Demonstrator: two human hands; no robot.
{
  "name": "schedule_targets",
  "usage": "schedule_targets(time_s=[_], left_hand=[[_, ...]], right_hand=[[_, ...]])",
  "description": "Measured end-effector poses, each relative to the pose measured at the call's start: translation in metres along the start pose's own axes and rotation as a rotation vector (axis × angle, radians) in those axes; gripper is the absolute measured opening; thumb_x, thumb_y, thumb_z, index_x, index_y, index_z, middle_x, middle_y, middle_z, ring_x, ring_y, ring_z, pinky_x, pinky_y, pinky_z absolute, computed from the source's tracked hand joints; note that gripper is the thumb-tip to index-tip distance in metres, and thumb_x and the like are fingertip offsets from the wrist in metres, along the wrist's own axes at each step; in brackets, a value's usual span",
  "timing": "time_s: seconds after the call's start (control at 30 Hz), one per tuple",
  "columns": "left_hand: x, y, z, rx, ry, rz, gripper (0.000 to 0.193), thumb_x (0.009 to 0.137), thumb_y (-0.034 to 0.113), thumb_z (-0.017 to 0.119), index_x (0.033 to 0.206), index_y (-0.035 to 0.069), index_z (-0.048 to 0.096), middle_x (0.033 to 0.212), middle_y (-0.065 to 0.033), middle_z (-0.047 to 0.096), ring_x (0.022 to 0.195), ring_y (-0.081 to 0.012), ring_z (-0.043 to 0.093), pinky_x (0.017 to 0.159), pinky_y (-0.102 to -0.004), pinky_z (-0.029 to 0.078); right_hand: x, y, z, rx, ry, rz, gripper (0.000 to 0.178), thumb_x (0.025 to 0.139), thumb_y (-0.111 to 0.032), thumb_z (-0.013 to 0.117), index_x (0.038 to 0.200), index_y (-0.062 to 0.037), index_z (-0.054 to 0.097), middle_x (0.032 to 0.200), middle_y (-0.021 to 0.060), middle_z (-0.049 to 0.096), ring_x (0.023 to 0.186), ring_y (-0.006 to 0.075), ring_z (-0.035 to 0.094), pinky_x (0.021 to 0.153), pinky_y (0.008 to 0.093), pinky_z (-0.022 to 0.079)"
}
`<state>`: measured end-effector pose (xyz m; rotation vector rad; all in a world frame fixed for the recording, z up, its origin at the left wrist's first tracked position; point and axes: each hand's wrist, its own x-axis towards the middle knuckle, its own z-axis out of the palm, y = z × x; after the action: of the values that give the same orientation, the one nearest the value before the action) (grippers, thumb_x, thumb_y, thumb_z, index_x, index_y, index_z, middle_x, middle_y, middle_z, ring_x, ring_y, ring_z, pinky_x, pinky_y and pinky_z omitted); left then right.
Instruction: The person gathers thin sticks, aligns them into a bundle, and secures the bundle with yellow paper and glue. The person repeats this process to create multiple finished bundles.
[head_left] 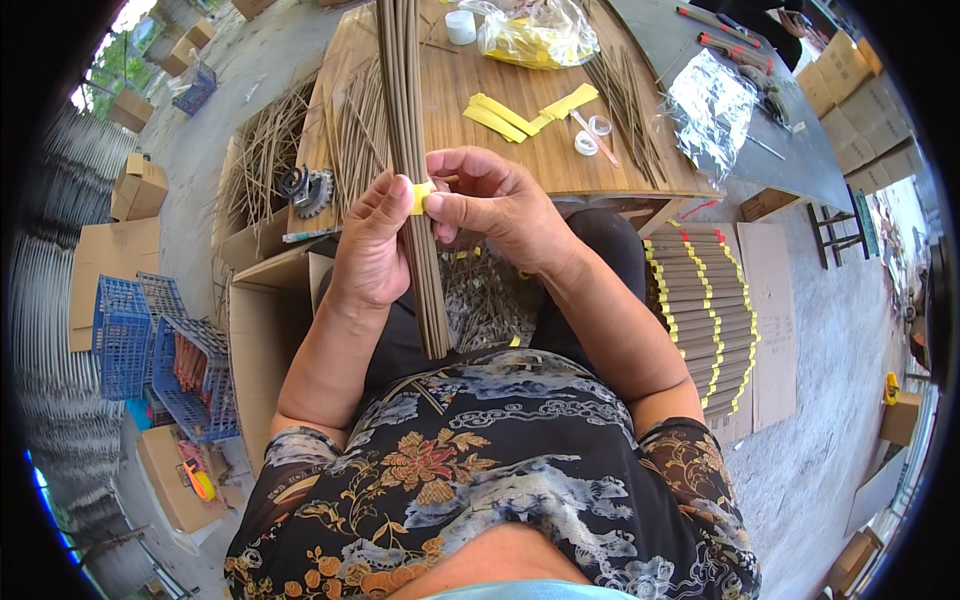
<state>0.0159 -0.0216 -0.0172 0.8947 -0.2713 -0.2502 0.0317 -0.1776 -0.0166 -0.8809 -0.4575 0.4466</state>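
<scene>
Pale blue material (545,592) shows at the lower edge, nearest the camera, below a black floral-print top (470,460) worn by a seated person. Both hands are closed on a bundle of thin brown sticks (403,120) held in front of the torso, its near end over the lap and its far end reaching over the table. The left hand (370,245) grasps the bundle from the side, thumb beside a yellow strip (419,196) lying across the sticks; the right hand (505,205) pinches at the strip's other side with thumb and fingers. Whether the strip goes fully round cannot be seen. Just beyond, a wooden table (560,165) carries loose yellow strips (500,115), two small tape rolls (585,145), a clear plastic bag (545,35) with yellow contents, a white jar (461,27) and loose brown sticks (625,95). To the left, a toothed metal wheel (312,193) sits near a stick-filled cardboard box (265,150), with blue plastic crates (195,385) farther out. To the right, yellow-banded bundles (705,310) lie on cardboard; crumpled silver foil (710,95) rests on a grey table (800,160).
</scene>
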Motion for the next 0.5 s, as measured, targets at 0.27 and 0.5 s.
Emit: schedule_targets(time_s=[0.27,0.5], left_hand=[[-0.002,-0.001,0.002,-0.046,0.044,0.025,0.021,0.087,0.022,0.054,0.097,0.004,0.057,0.084,-0.0063,0.058,0.07,-0.0152,0.054,0.063,-0.028,0.046],[-0.004,-0.004,0.006,-0.02,0.045,-0.027,0.022,0.087,0.023,0.054,0.096,0.003,0.056,0.086,-0.0076,0.059,0.07,-0.0157,0.055,0.063,-0.0286,0.047]], right_hand=[[-0.002,0.0,0.013,-0.081,0.084,-0.095,0.036,0.077,-0.011,0.067,0.107,0.0024,0.051,0.08,0.0006,0.055,0.065,0.0054,0.051,0.057,0.0188,0.043],[-0.004,-0.002,0.004,-0.196,0.081,0.012,0.032,0.079,-0.012,0.065,0.105,0.0026,0.055,0.072,-0.0011,0.054,0.059,0.0048,0.05,0.052,0.0178,0.042]])
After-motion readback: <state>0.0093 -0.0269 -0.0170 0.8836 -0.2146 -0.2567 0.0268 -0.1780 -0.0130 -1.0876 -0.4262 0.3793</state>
